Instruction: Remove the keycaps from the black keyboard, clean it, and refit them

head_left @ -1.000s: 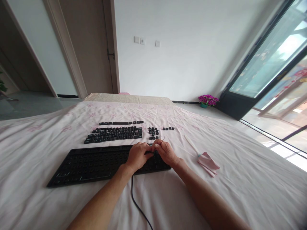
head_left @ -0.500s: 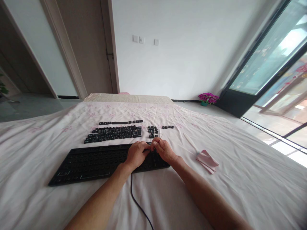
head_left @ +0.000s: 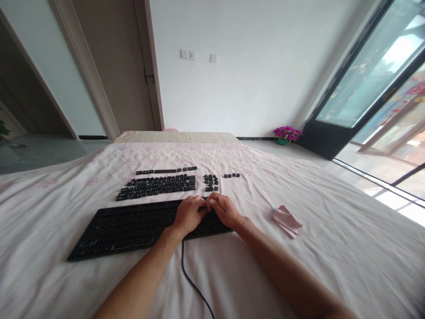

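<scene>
A black keyboard (head_left: pixel 129 223) lies on the cloth, with many keycaps off its left part and its cable running toward me. My left hand (head_left: pixel 191 215) rests over its right part, fingers curled and closed; what they pinch is hidden. Touching it at the fingertips, my right hand (head_left: pixel 226 210) is closed over the number-pad end. A thin wire-like thing (head_left: pixel 219 196) shows at its fingers, too small to name surely. Behind the keyboard lie removed black keycaps (head_left: pixel 159 186) in rows, with smaller groups of keycaps (head_left: pixel 211 181) to their right.
On the right lies a folded pink cloth (head_left: pixel 287 221) beside a pale thin stick (head_left: pixel 264 196). A pale flowered tablecloth (head_left: pixel 332 248) covers the surface in wrinkles. The black cable (head_left: pixel 195 285) trails toward me. Farther off stand a flower pot (head_left: pixel 286 135) and a door (head_left: pixel 116 66).
My right hand has shifted slightly and its fingers have drawn in lower, with less of the thin wire-like thing showing. My left hand stays put. The view has tilted slightly.
</scene>
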Demonstrator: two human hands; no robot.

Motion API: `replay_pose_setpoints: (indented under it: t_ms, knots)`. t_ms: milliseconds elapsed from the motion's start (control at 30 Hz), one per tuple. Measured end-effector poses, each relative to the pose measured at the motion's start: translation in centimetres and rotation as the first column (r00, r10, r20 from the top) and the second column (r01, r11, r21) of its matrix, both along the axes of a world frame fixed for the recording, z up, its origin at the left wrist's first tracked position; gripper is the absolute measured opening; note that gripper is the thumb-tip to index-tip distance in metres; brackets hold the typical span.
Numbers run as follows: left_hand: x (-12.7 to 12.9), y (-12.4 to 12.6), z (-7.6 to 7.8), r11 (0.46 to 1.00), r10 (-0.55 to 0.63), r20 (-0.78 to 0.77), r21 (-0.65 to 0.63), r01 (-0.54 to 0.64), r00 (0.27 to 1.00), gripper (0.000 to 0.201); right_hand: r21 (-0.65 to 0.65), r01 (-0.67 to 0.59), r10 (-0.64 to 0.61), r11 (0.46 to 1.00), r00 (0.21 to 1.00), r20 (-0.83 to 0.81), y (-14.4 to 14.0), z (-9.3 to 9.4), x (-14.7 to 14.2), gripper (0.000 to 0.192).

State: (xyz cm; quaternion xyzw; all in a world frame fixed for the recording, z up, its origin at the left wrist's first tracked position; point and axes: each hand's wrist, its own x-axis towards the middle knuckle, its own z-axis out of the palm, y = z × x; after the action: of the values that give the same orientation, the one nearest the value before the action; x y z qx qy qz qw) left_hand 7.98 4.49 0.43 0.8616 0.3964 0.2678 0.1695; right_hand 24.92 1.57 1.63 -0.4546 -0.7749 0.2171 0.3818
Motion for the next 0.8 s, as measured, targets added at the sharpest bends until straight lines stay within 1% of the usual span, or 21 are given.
replay_pose_setpoints:
  t_ms: [67, 167, 300, 400, 567, 800]
  knots:
    - [0.1, 0.0, 0.0, 1.0, -0.006, -0.002, 0.0, 0.006, 1.0, 0.005, 0.01, 0.022, -0.021, 1.0, 0.998, -0.065, -0.1, -0.4, 0.1, 0.038]
    - [0.3, 0.0, 0.1, 1.0, 0.019, -0.005, -0.021, -0.02, 1.0, 0.004, 0.029, 0.031, -0.027, 0.999, 0.992, -0.127, -0.4, -0.8, 0.2, 0.037]
    - [0.4, -0.1, 0.2, 0.997, 0.039, 0.009, -0.062, -0.038, 0.999, 0.007, 0.065, 0.067, -0.052, 0.996, 0.976, -0.214, -0.9, -0.7, 0.1, 0.035]
    - [0.5, -0.1, 0.3, 0.997, 0.036, 0.028, -0.064, -0.035, 0.999, 0.008, 0.091, 0.086, -0.061, 0.992, 0.967, -0.246, -1.0, -0.6, 0.1, 0.035]
    - [0.5, 0.0, 0.0, 0.998, 0.056, 0.058, -0.045, -0.053, 0.997, 0.012, 0.127, 0.011, 0.019, 0.992, 0.973, -0.23, -0.8, -0.7, 0.0, 0.033]
    - [0.5, 0.0, -0.2, 0.996, 0.086, 0.044, -0.031, -0.084, 0.995, 0.024, 0.202, -0.034, 0.055, 0.979, 0.994, -0.099, -1.3, -0.2, 0.2, 0.029]
